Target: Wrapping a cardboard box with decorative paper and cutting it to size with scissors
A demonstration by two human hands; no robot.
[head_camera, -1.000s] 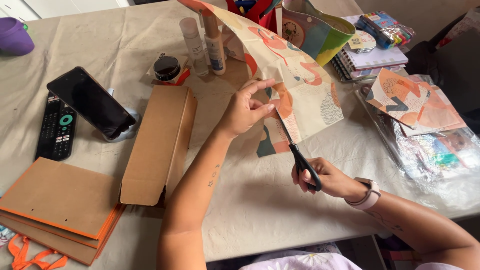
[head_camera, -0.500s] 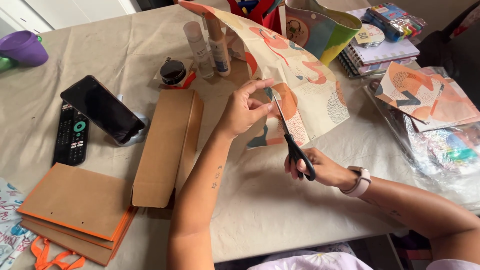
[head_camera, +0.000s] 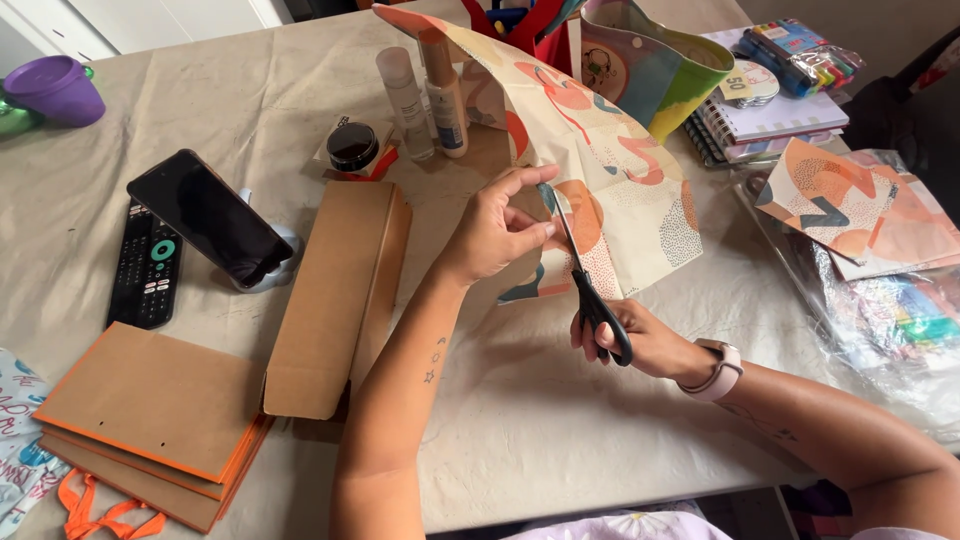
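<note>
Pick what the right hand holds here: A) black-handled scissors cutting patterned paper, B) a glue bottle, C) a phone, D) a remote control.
A: the right hand grips the scissors, blades up in the patterned paper that the left hand pinches; the remote and phone lie untouched at the left of the table.

A phone is leaning over a remote at the bench's left, a folded box is lying beside them, and notebooks are sitting far right.

Dark phone screen tilted on stand; brown box beside it.
</note>
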